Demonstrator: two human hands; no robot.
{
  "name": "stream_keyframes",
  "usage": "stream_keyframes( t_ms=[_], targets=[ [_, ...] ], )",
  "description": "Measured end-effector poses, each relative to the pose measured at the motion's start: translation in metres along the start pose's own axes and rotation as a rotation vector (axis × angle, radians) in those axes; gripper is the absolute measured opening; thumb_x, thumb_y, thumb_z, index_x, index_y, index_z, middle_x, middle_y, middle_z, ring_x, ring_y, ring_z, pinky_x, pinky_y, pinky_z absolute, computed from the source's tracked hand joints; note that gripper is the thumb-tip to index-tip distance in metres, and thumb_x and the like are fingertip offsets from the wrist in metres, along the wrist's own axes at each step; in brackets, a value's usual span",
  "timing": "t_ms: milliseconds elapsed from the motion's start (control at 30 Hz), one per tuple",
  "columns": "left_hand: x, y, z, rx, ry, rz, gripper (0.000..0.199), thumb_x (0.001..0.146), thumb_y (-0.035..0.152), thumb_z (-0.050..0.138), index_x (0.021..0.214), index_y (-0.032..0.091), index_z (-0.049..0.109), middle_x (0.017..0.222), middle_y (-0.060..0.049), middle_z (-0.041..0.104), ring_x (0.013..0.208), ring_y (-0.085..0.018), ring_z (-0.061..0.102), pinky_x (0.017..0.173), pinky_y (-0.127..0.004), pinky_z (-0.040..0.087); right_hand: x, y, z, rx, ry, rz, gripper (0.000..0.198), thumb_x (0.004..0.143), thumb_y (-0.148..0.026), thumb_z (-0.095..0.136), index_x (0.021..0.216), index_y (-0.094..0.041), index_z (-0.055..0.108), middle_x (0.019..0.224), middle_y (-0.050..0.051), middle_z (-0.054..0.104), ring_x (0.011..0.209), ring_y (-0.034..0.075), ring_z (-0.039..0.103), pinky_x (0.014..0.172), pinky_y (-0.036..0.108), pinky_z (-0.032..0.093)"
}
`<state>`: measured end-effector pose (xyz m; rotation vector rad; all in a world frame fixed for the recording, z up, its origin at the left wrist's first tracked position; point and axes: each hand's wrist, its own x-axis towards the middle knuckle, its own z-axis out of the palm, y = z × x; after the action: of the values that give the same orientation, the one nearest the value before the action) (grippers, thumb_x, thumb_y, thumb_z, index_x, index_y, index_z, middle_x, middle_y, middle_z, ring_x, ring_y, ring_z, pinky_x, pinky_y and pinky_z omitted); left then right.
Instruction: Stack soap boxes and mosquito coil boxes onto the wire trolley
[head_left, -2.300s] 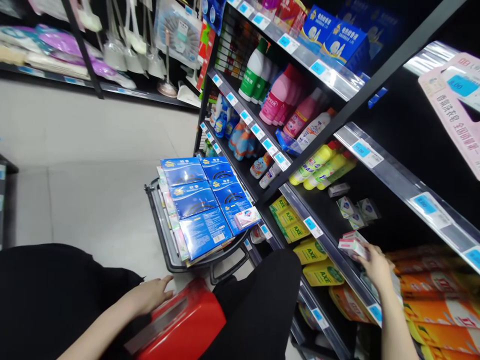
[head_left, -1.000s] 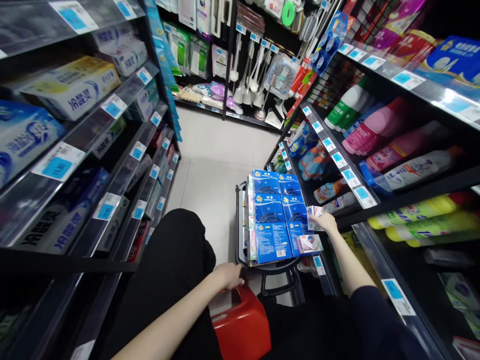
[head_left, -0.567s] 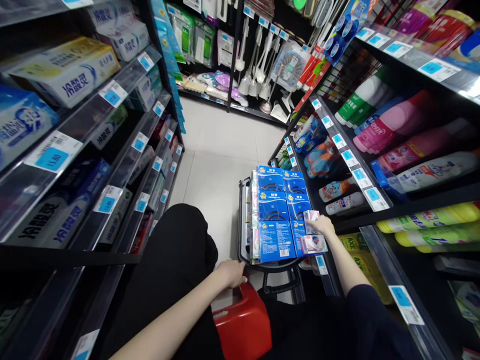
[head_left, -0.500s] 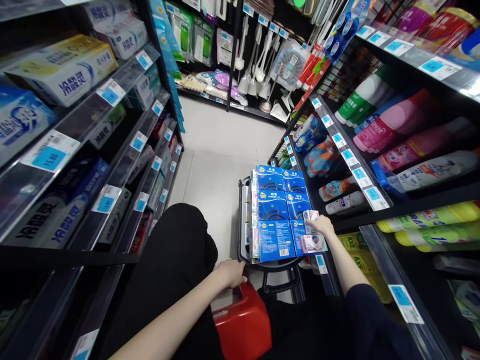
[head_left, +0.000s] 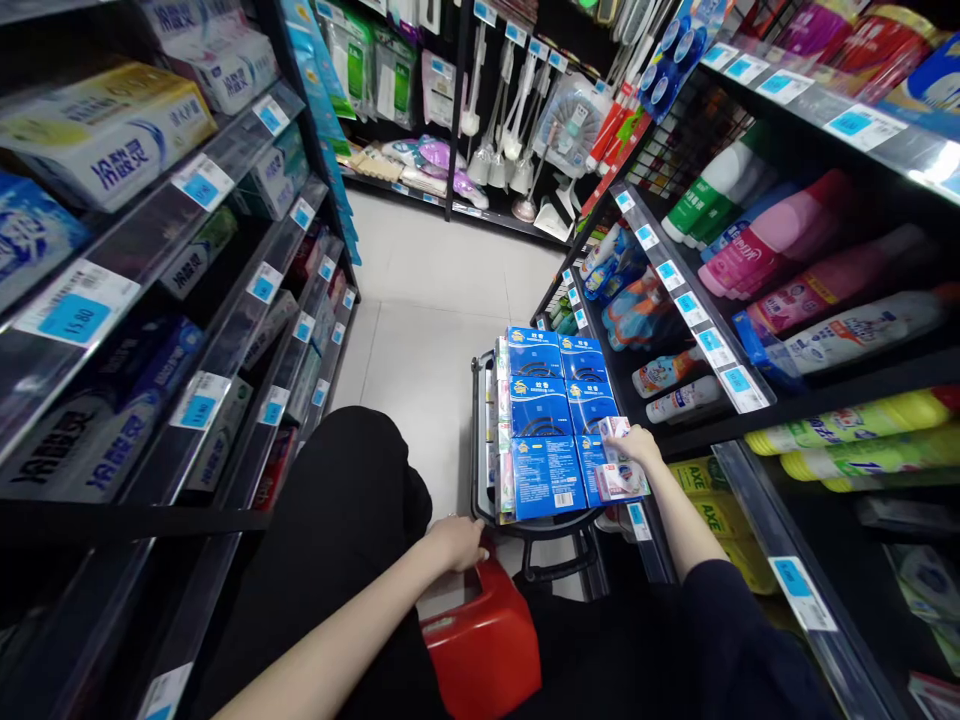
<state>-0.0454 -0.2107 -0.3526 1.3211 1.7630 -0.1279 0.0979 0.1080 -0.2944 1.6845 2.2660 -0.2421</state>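
A black basket stands on the floor before my knees, loaded with several blue mosquito coil boxes. My left hand is closed at the basket's near left corner, thumb along the rim; its other fingers are partly hidden. Just below it is a red plastic stool. My right hand reaches over the basket's right side, its fingers on a small pink-and-white soap box that rests against the blue boxes. Nearer to me lies a second soap box of the same look.
Toothpaste boxes fill the shelves close on my left. Bottles of cleaner line the shelves on my right, beside the basket. Brushes hang on the rack across the aisle's far end. Pale floor tiles run between the shelves.
The view has shifted slightly, so everything sits a little further left. Both hands keep their places at the basket, and the right fingers have moved slightly on the soap box.
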Motion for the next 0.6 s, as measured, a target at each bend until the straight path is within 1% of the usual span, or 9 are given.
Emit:
stream_keyframes(
  t_ms=[100, 167, 233, 267, 333, 400, 467, 533, 600],
  targets=[
    [0.002, -0.002, 0.001, 0.012, 0.001, 0.019, 0.057, 0.085, 0.037, 0.044, 0.133, 0.007, 0.049, 0.123, -0.024, 0.06, 0.114, -0.038, 0.057, 0.092, -0.046, 0.047, -0.022, -0.005, -0.015, 0.015, 0.108, 0.013, 0.08, 0.081, -0.064, 0.052, 0.13, -0.001, 0.045, 0.128, 0.027, 0.051, 0.117, 0.032, 0.052, 0.088, 0.037, 0.046],
    [0.005, -0.004, 0.002, 0.025, 0.008, 0.034, 0.056, 0.086, 0.034, 0.043, 0.134, 0.005, 0.048, 0.122, -0.024, 0.061, 0.114, -0.037, 0.058, 0.093, -0.045, 0.046, -0.049, 0.001, -0.028, 0.052, 0.225, -0.073, 0.063, 0.088, -0.057, 0.043, 0.129, -0.009, 0.048, 0.126, 0.021, 0.054, 0.116, 0.03, 0.053, 0.09, 0.038, 0.044],
    [0.01, -0.006, 0.002, 0.036, 0.017, 0.045, 0.057, 0.086, 0.031, 0.041, 0.135, 0.004, 0.046, 0.122, -0.024, 0.061, 0.113, -0.035, 0.059, 0.095, -0.044, 0.045, -0.084, 0.023, -0.043, 0.121, 0.321, -0.196, 0.046, 0.09, -0.051, 0.041, 0.117, -0.017, 0.058, 0.114, 0.013, 0.063, 0.107, 0.027, 0.058, 0.088, 0.037, 0.045],
    [0.013, -0.007, 0.002, 0.044, 0.021, 0.051, 0.057, 0.086, 0.031, 0.04, 0.136, 0.004, 0.046, 0.122, -0.024, 0.061, 0.113, -0.035, 0.059, 0.095, -0.043, 0.045, -0.103, 0.04, -0.05, 0.163, 0.354, -0.231, 0.041, 0.09, -0.051, 0.042, 0.11, -0.02, 0.062, 0.107, 0.01, 0.066, 0.101, 0.025, 0.06, 0.086, 0.036, 0.046],
    [0.019, -0.009, 0.003, 0.066, 0.025, 0.068, 0.059, 0.086, 0.03, 0.038, 0.137, 0.003, 0.044, 0.123, -0.023, 0.061, 0.113, -0.034, 0.059, 0.097, -0.043, 0.044, -0.145, 0.093, -0.063, 0.234, 0.41, -0.179, 0.039, 0.088, -0.054, 0.044, 0.1, -0.023, 0.064, 0.097, 0.005, 0.069, 0.092, 0.023, 0.063, 0.082, 0.034, 0.047],
    [0.024, -0.01, 0.005, 0.084, 0.017, 0.086, 0.061, 0.086, 0.031, 0.036, 0.139, 0.003, 0.042, 0.122, -0.022, 0.062, 0.112, -0.034, 0.06, 0.097, -0.043, 0.044, -0.182, 0.165, -0.073, 0.228, 0.495, 0.022, 0.042, 0.084, -0.057, 0.047, 0.101, -0.022, 0.064, 0.092, 0.006, 0.07, 0.086, 0.024, 0.065, 0.079, 0.035, 0.048],
    [0.028, -0.012, 0.009, 0.089, 0.017, 0.094, 0.062, 0.085, 0.033, 0.036, 0.14, 0.003, 0.041, 0.119, -0.022, 0.064, 0.111, -0.034, 0.061, 0.096, -0.043, 0.045, -0.21, 0.249, -0.08, 0.092, 0.551, 0.256, 0.042, 0.082, -0.052, 0.051, 0.105, -0.018, 0.062, 0.091, 0.01, 0.069, 0.087, 0.027, 0.065, 0.077, 0.037, 0.048],
    [0.033, -0.013, 0.014, 0.089, 0.028, 0.095, 0.063, 0.084, 0.034, 0.037, 0.139, 0.003, 0.043, 0.117, -0.022, 0.065, 0.109, -0.035, 0.061, 0.095, -0.043, 0.045, -0.225, 0.326, -0.081, -0.109, 0.487, 0.404, 0.047, 0.076, -0.04, 0.059, 0.111, -0.01, 0.06, 0.101, 0.019, 0.067, 0.095, 0.032, 0.064, 0.082, 0.039, 0.048],
    [0.039, -0.014, 0.019, 0.096, 0.04, 0.098, 0.064, 0.082, 0.034, 0.039, 0.137, 0.002, 0.045, 0.117, -0.023, 0.065, 0.109, -0.035, 0.062, 0.094, -0.043, 0.045, -0.23, 0.383, -0.077, -0.209, 0.357, 0.455, 0.055, 0.067, -0.027, 0.064, 0.116, -0.003, 0.057, 0.11, 0.025, 0.063, 0.102, 0.033, 0.062, 0.088, 0.038, 0.047]
  ],
)
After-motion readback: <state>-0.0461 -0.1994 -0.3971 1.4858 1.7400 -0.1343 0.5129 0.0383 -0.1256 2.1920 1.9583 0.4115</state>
